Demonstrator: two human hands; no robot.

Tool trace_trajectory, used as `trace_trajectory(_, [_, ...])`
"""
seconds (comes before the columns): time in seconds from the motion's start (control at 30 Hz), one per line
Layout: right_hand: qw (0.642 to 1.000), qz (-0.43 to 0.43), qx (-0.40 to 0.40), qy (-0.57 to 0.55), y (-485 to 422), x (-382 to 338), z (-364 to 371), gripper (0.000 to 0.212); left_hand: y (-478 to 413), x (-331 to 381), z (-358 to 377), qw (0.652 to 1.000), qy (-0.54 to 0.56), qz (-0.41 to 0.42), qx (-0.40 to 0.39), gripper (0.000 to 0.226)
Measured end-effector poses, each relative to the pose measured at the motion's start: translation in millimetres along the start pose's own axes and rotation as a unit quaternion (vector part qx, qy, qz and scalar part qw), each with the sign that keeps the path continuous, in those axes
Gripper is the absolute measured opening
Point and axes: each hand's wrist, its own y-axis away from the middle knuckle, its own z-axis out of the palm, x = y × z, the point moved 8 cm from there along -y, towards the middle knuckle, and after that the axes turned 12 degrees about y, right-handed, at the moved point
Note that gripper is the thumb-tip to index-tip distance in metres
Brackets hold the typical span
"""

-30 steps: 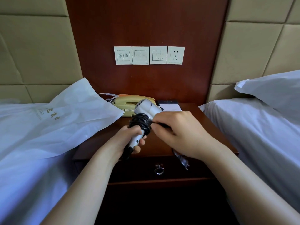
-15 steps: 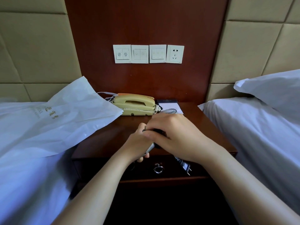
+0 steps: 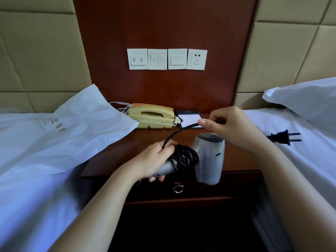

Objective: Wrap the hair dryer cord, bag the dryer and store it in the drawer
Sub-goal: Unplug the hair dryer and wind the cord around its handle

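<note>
One dryer point(image 3: 211, 158), cord point(image 3: 183, 157) coiled, above nightstand point(image 3: 127, 157) edge

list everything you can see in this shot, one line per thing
nightstand: 1, red-brown wood, centre
drawer: 1, dark wood, shut, under its top
left bed: 1, white, left side
right bed: 1, white, right side
pillow: 1, white, on the right bed
bag: 1, white, gold print, on the left bed
telephone: 1, cream-yellow, back of the nightstand
notepad: 1, white, right of the telephone
switch plates: 3, white, wood wall panel
socket: 1, white, right of them
hair dryer: 1, silver-grey, held over the nightstand
cord: 1, black, mostly wound round its handle
plug: 1, black, against the right bed
left hand: 1, bare, grips the hair dryer
right hand: 1, bare, pinches the cord
</note>
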Motion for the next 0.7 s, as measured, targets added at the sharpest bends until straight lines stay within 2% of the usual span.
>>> trace_trajectory(0.17, [0.992, 0.046, -0.028, -0.11, 0.1, 27.4, 12.1, 0.047, 5.5, -0.3, 0.6, 0.998, 0.049, -0.031, -0.012, 0.029])
trace_trajectory(0.27, [0.987, 0.076, -0.044, -0.132, 2.7, 45.7, 15.8, 0.049, 9.7, 0.7, 7.3, 0.996, 0.069, -0.041, -0.038, 0.028])
trace_trajectory(0.4, [0.94, 0.135, -0.101, -0.296, 9.0, 62.1, 34.0, 0.047, 12.3, 8.5, 13.5, 0.99, 0.12, -0.029, -0.062, 0.025])
trace_trajectory(0.47, [0.917, 0.196, -0.115, -0.328, 11.7, 72.5, 43.1, 0.054, 17.7, 17.3, 18.3, 0.984, 0.167, -0.009, -0.065, 0.024])
trace_trajectory(0.53, [0.907, 0.258, -0.105, -0.317, 18.7, 83.4, 48.4, 0.052, 4.6, 22.7, 13.6, 0.97, 0.24, 0.013, -0.036, 0.025])
trace_trajectory(0.63, [0.914, 0.246, -0.107, -0.305, 20.1, 84.6, 63.3, 0.035, -26.1, 16.5, -12.7, 0.936, 0.347, -0.017, 0.051, 0.031])
trace_trajectory(0.7, [0.915, 0.232, -0.113, -0.311, 18.0, 80.2, 75.1, 0.03, -23.8, 17.6, -14.8, 0.92, 0.389, 0.004, 0.046, 0.035])
